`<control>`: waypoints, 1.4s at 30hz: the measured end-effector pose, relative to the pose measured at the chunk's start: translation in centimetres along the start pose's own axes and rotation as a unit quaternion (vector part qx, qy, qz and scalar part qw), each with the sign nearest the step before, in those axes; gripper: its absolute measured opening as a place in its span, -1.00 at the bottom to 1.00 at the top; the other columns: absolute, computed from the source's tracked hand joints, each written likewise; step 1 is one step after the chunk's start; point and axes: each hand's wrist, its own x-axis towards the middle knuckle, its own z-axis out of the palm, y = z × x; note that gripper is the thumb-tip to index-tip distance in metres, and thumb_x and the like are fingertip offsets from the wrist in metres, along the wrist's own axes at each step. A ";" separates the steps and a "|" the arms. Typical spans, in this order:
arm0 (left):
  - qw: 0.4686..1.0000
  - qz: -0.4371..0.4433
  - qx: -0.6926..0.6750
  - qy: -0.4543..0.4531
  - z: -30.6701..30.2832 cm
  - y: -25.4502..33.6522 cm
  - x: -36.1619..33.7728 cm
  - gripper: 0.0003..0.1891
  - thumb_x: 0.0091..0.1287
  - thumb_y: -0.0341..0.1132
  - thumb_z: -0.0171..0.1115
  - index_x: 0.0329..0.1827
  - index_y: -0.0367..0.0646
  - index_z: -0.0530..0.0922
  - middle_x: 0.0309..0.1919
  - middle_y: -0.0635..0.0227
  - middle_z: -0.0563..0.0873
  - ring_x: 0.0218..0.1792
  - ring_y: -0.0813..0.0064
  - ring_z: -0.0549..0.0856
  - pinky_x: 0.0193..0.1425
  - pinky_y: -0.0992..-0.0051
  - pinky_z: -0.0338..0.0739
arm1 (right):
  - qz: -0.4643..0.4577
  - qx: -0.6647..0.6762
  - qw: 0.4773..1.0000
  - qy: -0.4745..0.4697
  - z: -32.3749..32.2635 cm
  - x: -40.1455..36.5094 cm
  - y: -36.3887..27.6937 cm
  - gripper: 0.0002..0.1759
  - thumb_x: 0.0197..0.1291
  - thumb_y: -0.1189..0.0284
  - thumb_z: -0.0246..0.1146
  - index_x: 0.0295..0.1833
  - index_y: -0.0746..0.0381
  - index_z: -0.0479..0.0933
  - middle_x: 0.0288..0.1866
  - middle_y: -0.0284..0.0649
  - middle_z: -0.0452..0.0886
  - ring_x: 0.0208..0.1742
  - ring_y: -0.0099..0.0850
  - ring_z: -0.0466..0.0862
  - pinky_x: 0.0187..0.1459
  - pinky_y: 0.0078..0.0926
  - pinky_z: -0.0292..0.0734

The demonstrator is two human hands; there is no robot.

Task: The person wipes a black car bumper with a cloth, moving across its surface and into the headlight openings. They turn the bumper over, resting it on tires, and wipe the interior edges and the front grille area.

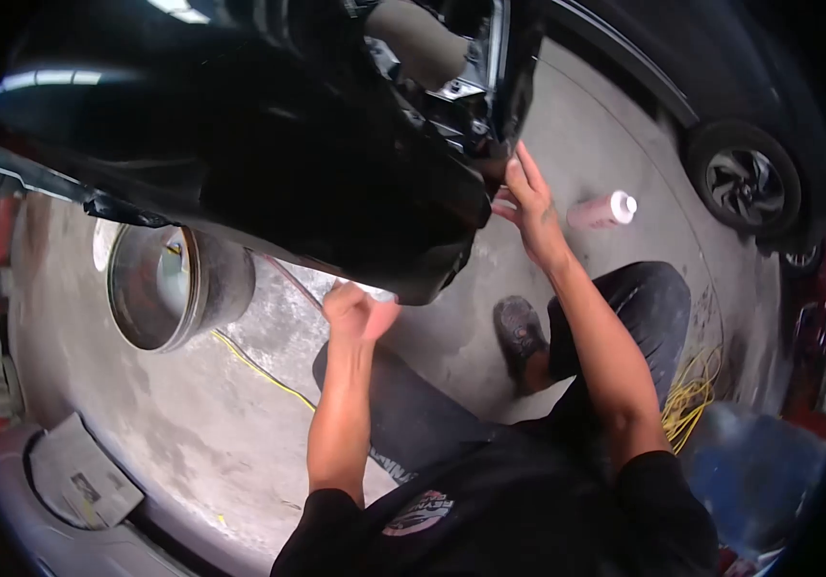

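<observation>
Above the concrete floor (461, 375): car panel (269, 163), black, one.
White piece (381, 292) clasped in the left grip (350, 310), at the panel's lower edge; right grip (531, 200) laid, fingers spread, against the panel's end. Capped bottle (598, 213) set near the right grip; bucket (225, 284) placed left of the left grip.

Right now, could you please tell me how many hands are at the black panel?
2: the left hand is at the lower edge of the black panel, and the right hand is at its right end in view. Anything behind it is hidden.
</observation>
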 end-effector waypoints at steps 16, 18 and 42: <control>0.824 -0.033 0.374 0.425 -11.0 -5.7 -4.2 -0.53 0.66 -0.22 0.19 0.52 -0.27 0.45 0.34 0.18 0.67 0.21 0.31 0.75 0.33 0.33 0.66 | -0.126 -0.305 0.940 -0.082 -1.1 -9.6 7.0 -0.01 0.47 -0.05 0.33 0.78 0.19 0.07 0.67 0.07 0.35 0.62 -0.06 0.43 0.53 -0.09 0.40; 0.882 -0.165 0.255 0.360 -7.0 -8.6 -7.9 -0.60 0.69 -0.17 0.18 0.40 -0.26 0.52 0.24 0.22 0.72 0.17 0.34 0.76 0.34 0.23 0.63 | -0.187 -0.385 0.891 -0.148 -0.6 -13.5 9.5 -0.09 0.41 0.08 0.38 0.70 0.25 0.22 0.64 0.15 0.39 0.60 -0.06 0.46 0.52 -0.12 0.41; 0.772 0.224 0.530 0.270 3.5 -6.1 -0.5 -0.47 0.38 0.06 0.57 -0.02 -0.33 0.72 -0.13 0.47 0.76 -0.05 0.63 0.61 0.15 0.54 0.44 | -0.619 -0.549 0.558 0.068 1.9 1.7 -8.3 -0.40 0.04 0.56 0.34 0.31 0.25 0.66 0.38 0.07 0.48 0.29 -0.01 0.55 0.12 -0.11 0.49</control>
